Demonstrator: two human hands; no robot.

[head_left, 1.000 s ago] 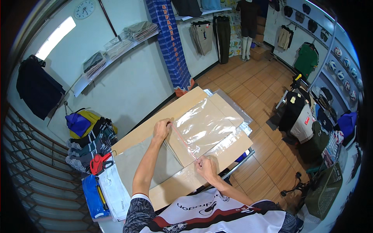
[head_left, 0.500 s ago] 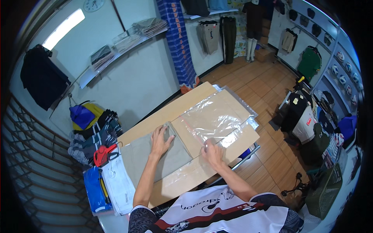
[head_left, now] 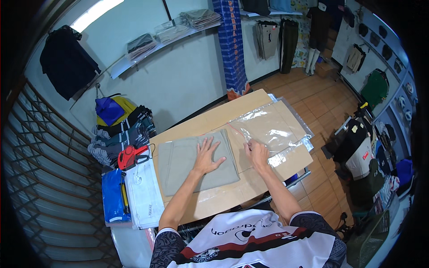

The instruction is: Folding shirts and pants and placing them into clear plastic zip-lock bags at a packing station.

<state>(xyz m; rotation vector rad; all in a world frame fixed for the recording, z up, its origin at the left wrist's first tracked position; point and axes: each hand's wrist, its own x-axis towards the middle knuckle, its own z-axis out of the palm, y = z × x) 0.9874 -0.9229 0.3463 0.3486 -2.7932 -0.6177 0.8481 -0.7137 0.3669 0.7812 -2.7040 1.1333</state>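
Observation:
A folded khaki garment (head_left: 178,163), probably trousers, lies flat on a tan board (head_left: 196,213) on the table. My left hand (head_left: 206,157) rests on its upper right part, open with fingers spread. To its right, a clear plastic bag (head_left: 272,123) lies on the board, its mouth toward the garment and marked by a thin red line. My right hand (head_left: 258,156) is closed at the near corner of that mouth, pinching the bag's edge. The fingertips are partly hidden by the hand itself.
Left of the board are a red tape dispenser (head_left: 130,156), white plastic packaging (head_left: 144,194) and a blue package (head_left: 114,194). Folded clothes (head_left: 127,138) are piled behind them. A metal lattice gate (head_left: 49,178) stands at far left; a clothes rack (head_left: 353,147) is to the right.
The view has shifted, so the scene sits further right. The garment lies straighter, against the bag's mouth. My left hand's fingers have spread wider. The bag's red-lined edge now bows near my right hand.

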